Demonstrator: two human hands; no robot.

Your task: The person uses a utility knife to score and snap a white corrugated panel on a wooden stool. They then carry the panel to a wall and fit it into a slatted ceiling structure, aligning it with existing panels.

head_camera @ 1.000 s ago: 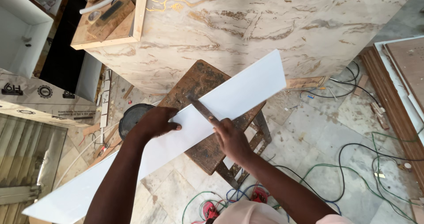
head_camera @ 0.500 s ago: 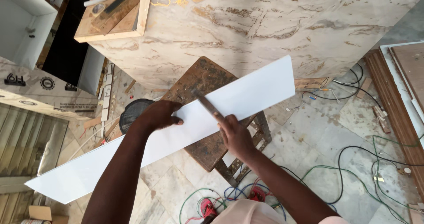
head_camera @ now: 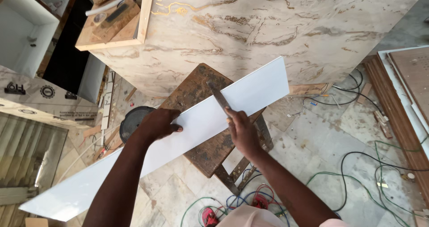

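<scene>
Since the earlier frame, the file (head_camera: 219, 97) has slid up the board's (head_camera: 187, 128) edge — right hand (head_camera: 243, 131) clamped on its handle end. Left hand (head_camera: 158, 124) presses flat, fingers spread, on the board, which lies slantwise across the stool (head_camera: 210, 151). Beyond, a marbled slab (head_camera: 268, 25).

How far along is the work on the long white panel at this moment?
Done: the white panel already lies across the worn wooden stool. In hand: the left hand presses it down while the right hand holds a flat metal file against its near edge. Left: no finished stretch of edge can be told apart, so most of its length looks unworked.
</scene>
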